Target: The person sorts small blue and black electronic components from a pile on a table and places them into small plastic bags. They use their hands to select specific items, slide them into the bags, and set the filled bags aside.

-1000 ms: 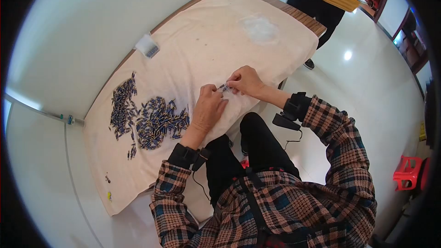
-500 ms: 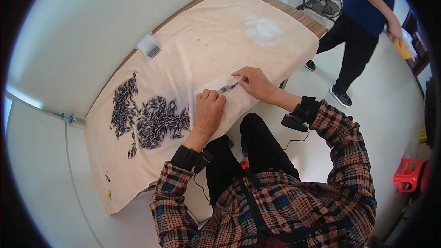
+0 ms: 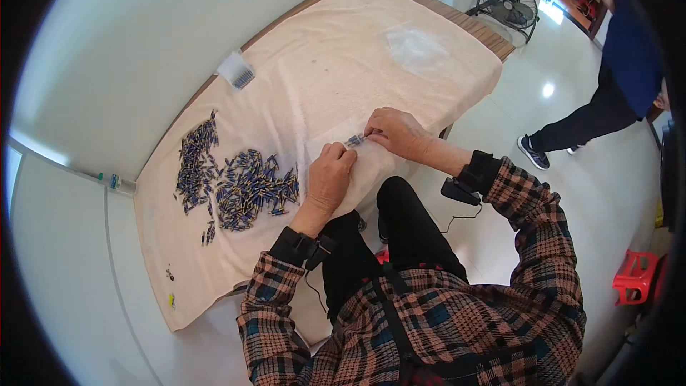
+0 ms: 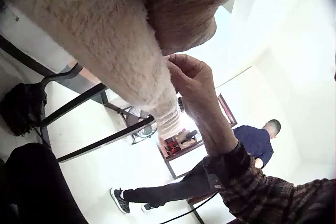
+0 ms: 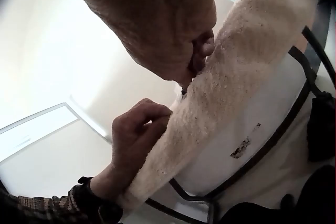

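Since half a second ago, the forefinger of the right hand (image 3: 401,134) has been lowered toward the thumb, and the end of the short row of small parts (image 3: 354,141) now appears pinched; handling thus seems centred on this row, seen over the cloth (image 3: 314,36) between both hands. The left hand (image 3: 331,177) is held beside it, fingers curled; whether anything is gripped cannot be told. A narrow pile (image 3: 194,164) and a broad pile (image 3: 254,193) are spread leftward; a clear box (image 3: 236,70) and plastic bag (image 3: 416,48) are set farther back. The row's ends are blocked by fingers.
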Action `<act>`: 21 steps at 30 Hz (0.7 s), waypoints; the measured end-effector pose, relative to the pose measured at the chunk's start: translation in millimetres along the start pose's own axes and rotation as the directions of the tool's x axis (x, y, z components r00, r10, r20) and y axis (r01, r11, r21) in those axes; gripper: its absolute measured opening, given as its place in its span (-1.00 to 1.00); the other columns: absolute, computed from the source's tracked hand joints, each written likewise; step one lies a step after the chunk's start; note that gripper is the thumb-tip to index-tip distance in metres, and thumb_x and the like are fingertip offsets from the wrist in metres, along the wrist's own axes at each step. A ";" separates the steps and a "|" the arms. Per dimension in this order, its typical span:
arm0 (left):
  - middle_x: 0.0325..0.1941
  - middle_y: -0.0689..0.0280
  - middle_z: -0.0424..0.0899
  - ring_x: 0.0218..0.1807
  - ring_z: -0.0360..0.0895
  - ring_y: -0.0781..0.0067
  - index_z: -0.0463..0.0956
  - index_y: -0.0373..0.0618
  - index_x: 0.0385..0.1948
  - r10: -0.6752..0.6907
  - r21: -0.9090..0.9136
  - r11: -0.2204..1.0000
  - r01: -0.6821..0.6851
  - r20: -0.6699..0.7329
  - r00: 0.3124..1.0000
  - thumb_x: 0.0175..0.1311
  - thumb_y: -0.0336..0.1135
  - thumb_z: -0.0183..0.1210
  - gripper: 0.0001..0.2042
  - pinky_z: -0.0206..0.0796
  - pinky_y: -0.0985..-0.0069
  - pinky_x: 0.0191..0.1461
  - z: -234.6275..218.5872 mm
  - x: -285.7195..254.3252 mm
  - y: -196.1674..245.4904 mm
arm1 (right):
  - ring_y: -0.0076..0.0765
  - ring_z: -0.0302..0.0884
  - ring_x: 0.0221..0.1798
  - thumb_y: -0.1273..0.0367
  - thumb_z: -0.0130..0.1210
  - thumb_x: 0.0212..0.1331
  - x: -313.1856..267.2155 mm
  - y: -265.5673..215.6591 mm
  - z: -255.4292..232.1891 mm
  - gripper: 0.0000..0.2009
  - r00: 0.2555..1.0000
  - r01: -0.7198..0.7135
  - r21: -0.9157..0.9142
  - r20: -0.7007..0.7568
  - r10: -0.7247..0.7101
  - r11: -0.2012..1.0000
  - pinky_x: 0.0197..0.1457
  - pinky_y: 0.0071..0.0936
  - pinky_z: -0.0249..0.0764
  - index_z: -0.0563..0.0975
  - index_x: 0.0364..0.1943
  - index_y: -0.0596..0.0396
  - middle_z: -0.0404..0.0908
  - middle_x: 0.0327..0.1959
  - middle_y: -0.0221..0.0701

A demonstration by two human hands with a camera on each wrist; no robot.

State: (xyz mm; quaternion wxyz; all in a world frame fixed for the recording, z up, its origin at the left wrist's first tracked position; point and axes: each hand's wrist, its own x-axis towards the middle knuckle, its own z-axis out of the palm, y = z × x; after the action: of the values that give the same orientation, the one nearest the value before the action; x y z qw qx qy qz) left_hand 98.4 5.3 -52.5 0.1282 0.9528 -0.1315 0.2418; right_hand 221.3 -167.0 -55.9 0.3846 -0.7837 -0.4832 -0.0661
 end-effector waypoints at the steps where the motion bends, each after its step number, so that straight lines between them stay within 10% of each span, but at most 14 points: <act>1: -0.42 0.26 0.45 -0.27 0.48 0.21 0.53 -0.07 -0.40 0.000 0.001 1.000 0.000 0.001 1.000 0.02 -0.46 0.16 -0.90 0.37 0.35 -0.33 0.3 0.1 0.3 | -0.15 0.52 -0.22 0.43 0.21 -0.06 1.1 0.0 2.1 -0.88 1.000 -0.008 0.008 0.006 0.008 1.000 -0.16 -0.34 0.46 0.57 -0.40 0.13 0.57 -0.37 -0.28; 21: -0.42 0.29 0.40 -0.28 0.45 0.27 0.49 -0.06 -0.45 0.029 0.062 0.998 -0.026 -0.048 0.998 -0.06 -0.45 0.08 -0.90 0.38 0.40 -0.34 -0.7 -1.2 -1.1 | -0.10 0.57 -0.44 0.39 0.23 -0.16 35.2 13.9 18.3 -0.86 0.991 -0.137 0.084 0.014 0.136 0.987 -0.35 -0.33 0.48 0.53 -0.53 0.15 0.59 -0.55 -0.22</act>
State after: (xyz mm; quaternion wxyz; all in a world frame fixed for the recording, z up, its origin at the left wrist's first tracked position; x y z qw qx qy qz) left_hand 97.5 6.8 -52.7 0.0985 0.9482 -0.1339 0.2706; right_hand 246.1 -133.3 -59.3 0.4192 -0.7982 -0.4323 -0.0157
